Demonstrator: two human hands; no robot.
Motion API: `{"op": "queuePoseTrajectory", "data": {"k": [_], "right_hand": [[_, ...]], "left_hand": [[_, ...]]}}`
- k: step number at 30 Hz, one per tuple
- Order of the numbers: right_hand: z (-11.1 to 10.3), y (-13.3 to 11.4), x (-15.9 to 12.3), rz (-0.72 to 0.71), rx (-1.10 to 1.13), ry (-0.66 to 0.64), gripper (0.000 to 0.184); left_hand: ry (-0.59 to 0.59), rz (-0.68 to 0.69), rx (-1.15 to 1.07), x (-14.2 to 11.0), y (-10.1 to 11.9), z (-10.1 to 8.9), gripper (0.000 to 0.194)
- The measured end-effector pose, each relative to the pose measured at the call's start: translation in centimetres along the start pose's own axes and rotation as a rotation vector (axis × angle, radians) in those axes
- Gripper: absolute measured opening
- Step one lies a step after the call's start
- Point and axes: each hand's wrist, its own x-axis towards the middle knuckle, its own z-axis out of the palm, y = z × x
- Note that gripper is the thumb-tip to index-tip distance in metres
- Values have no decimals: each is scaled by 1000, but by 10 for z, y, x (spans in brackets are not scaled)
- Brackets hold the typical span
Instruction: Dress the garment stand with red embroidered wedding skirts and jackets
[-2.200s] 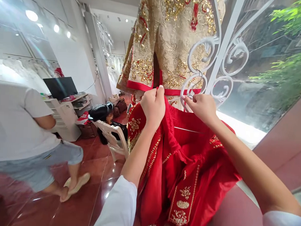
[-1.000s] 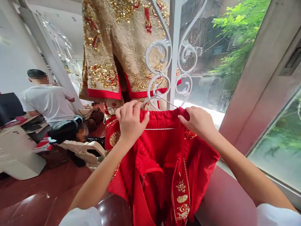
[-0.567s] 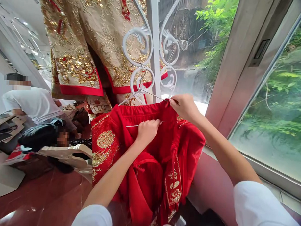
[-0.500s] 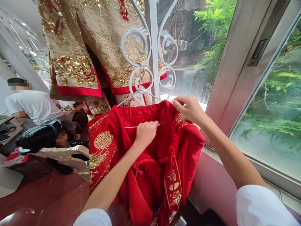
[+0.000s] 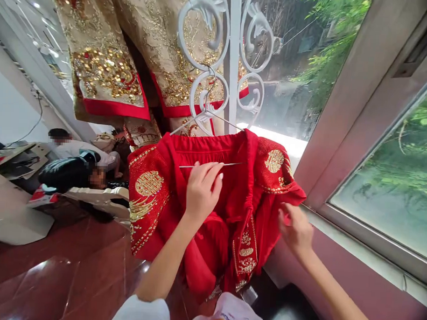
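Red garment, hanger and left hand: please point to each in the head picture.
Red garment point(image 5: 233, 193), head view: on plain red cloth.
Hanger point(image 5: 232, 164), head view: on its lower bar.
Left hand point(image 5: 200, 194), head view: on its back.

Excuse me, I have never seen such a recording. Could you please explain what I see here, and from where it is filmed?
There is no machine: these are a person's bare hands. The one camera sits on that person's head, looking forward and down. A red garment with gold embroidery hangs on a thin hanger, hooked on white metal scrollwork. Behind is a cream-and-gold garment. The left hand is at the hanger's lower bar; whether it holds it is unclear. The right hand, blurred, is beside the red garment; I cannot tell whether it holds cloth.
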Motion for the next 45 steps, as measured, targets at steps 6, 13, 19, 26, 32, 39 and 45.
{"op": "queuePoseTrajectory", "data": {"k": [6,13,19,26,32,39,45], "right_hand": [[-21,30,66,-121,263,31,63],[1,26,23,1,10,251,25],[58,23,-34,-113,-60,374,19],[29,-24,-21,297,-60,60,21],[-9,1,8,397,-33,-85,7],[4,57,-17,203,341,-96,32],[15,44,-70,674,-140,-367,32]], "left_hand": [[161,-527,194,-84,-10,-27,36],[-267,-875,-232,-104,-19,-34,24],[-144,-1109,-765,-121,-27,-35,36],[-31,-1181,-756,-138,-30,-33,37],[354,-1116,-570,-147,-51,-59,35],[222,-1118,-629,-155,-49,-51,39],[185,-1121,-747,-195,-31,-7,60]]}}
